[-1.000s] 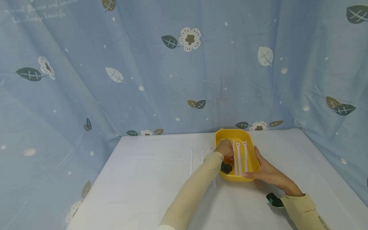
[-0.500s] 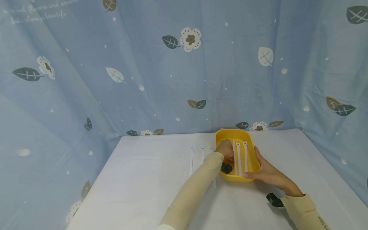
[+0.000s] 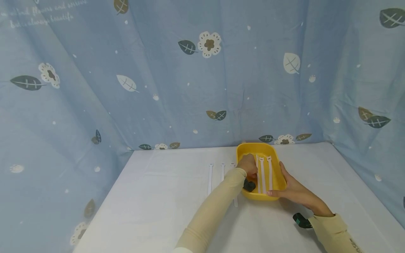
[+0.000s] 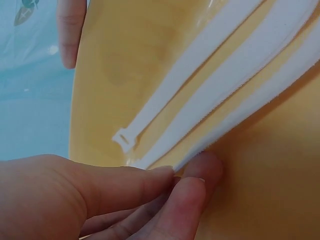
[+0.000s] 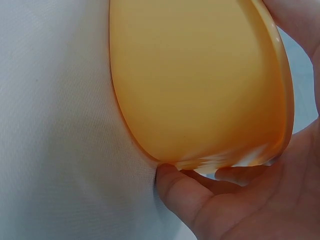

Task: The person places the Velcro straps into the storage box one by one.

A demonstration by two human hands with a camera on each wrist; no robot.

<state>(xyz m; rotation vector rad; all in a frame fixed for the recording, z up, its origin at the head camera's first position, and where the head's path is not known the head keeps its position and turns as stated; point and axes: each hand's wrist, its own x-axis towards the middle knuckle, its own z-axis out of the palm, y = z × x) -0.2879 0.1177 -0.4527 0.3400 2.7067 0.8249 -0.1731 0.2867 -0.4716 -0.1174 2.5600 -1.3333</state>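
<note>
Head view: I see the left hand (image 3: 248, 165) pinch a white cable tie (image 3: 258, 177) inside the yellow tray (image 3: 261, 197); the spread right hand (image 3: 295, 190) grips its near right corner.

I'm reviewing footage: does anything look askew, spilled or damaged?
Nothing stands out: three white slotted straps lie nearly parallel in the yellow tray, the left hand pinching one, the right hand holding the tray. A sleeve partly hides the outside straps.

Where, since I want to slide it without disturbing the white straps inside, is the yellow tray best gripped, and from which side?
Probably the yellow tray is best taken by its rounded near right corner, from the right: the right hand spans it from outside, away from the left hand pinching a white strap.
</note>
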